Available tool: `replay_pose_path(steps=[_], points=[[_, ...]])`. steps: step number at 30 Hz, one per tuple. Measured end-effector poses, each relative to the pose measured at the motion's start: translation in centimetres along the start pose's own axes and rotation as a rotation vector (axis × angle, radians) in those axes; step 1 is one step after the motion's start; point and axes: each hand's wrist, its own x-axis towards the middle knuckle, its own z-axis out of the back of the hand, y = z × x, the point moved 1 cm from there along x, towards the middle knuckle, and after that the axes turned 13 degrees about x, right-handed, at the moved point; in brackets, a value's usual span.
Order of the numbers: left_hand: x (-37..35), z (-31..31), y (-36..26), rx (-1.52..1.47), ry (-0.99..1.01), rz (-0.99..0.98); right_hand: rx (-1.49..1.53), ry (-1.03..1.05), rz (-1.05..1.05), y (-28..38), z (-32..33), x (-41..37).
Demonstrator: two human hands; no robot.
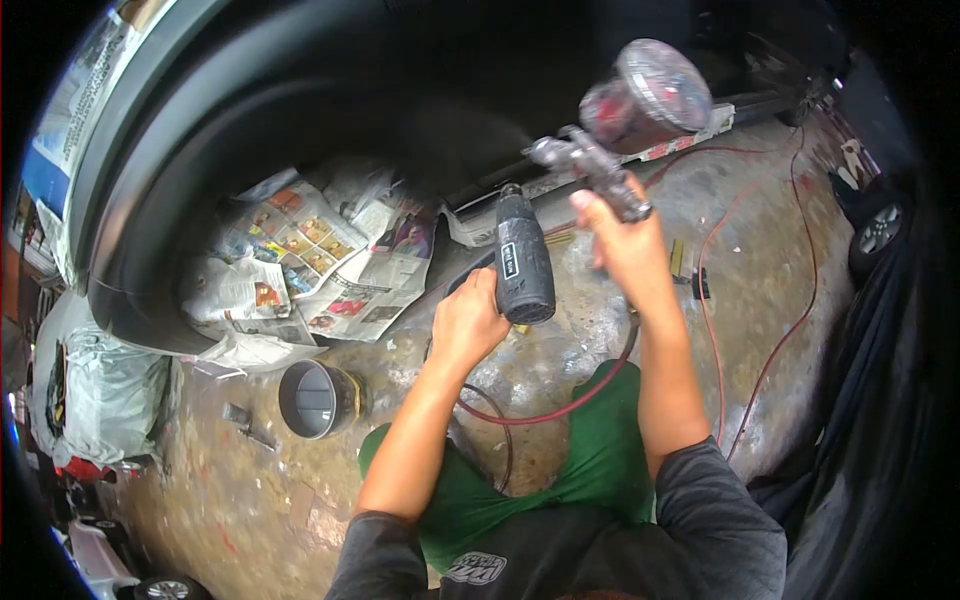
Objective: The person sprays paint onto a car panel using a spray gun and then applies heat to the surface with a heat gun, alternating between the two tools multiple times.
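My left hand (468, 320) is wrapped round the grip of a black heat gun (524, 262), whose nozzle points up at a dark car body panel (400, 90). In my right hand (635, 245) is a paint spray gun (598, 178), held level with the panel's lower part and slightly blurred. A paint-smeared cup (668, 88) is attached to the spray gun, tilted on its side. A faint mist shows in front of the spray nozzle. From below my right hand a red air hose (560, 412) loops across my lap.
Newspaper sheets (375, 270) cover the wheel-arch opening at left. On the stained concrete floor stand a bucket (312, 400) and a small tool (245, 422). Thin red hoses (812, 270) run along the right. A covered vehicle (115, 390) is at far left, a wheel (878, 228) at right.
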Motion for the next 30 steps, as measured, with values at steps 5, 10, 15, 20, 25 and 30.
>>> replay_pose_path(steps=[5,10,15,20,25,30], points=[[1.8,-1.4,-2.2,-0.031,0.011,-0.085,-0.079,-0.245,0.146,1.7,6.5,2.2],[1.6,-1.5,-2.8,-0.049,0.019,-0.125,-0.123,-0.388,0.136,2.9,8.5,2.6],[0.2,-0.3,-1.0,0.024,0.058,-0.006,-0.046,-0.198,0.079,2.0,3.8,1.8],[-1.1,0.5,1.9,0.069,-0.017,0.075,0.060,0.097,-0.027,0.9,-4.1,0.0],[-1.2,1.4,2.1,0.080,0.014,0.106,0.035,0.298,-0.099,1.7,-7.6,-1.0],[-0.6,-0.2,1.7,0.054,-0.059,0.024,0.059,0.116,0.015,2.8,-4.1,0.8]])
